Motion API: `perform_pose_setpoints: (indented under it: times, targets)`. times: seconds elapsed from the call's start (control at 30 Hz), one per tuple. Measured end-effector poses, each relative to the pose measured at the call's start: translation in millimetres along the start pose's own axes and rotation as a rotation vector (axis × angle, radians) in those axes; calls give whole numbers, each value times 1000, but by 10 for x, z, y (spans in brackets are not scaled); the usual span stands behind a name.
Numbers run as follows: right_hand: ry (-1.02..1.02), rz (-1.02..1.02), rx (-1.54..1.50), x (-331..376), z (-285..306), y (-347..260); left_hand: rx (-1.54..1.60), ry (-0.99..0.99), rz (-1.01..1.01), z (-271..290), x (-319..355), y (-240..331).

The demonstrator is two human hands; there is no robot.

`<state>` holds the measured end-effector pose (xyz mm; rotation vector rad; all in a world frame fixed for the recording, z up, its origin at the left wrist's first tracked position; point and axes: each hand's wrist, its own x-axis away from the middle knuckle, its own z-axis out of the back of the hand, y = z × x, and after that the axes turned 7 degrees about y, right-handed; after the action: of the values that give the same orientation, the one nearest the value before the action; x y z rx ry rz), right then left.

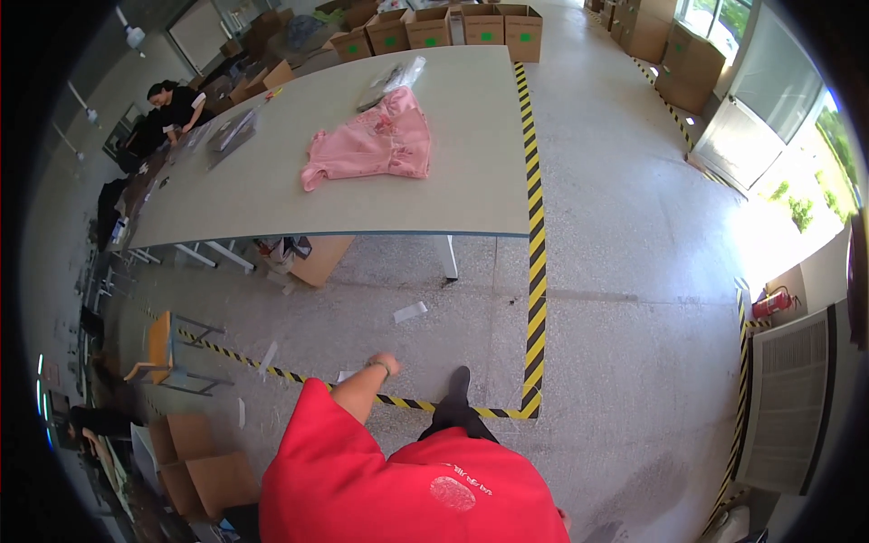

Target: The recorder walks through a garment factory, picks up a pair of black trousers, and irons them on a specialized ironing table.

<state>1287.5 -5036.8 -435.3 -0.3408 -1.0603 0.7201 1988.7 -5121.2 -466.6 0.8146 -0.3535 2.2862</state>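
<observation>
My left hand, with a band around the wrist, hangs over the floor in front of the table, touching nothing I can see. Its fingers are too small and turned away to read. Only a sliver of my right hand shows beside my red shirt, so its fingers are hidden. On the large pale table a pink garment with floral decoration lies spread out. Behind it are clear plastic packages, partly overlapped by the garment. Both hands are well away from these things.
Yellow-black tape marks the floor around the table. Cardboard boxes line the far side. A person works at the table's far left. A wooden chair and an open carton stand left. A fire extinguisher is right, near an open door.
</observation>
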Motion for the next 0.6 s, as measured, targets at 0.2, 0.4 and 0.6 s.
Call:
perform_pose_setpoints:
  times: [0.2, 0.4, 0.6]
  targets:
    - [230, -217, -280, 1184, 403, 781, 382, 696, 80, 912, 53, 988]
    - [308, -522, -655, 1782, 940, 2129, 439, -330, -144, -1827, 1444, 2692]
    - [850, -536, -638, 2551, 1817, 3354, -395, -634, -951, -3165, 3665, 4954]
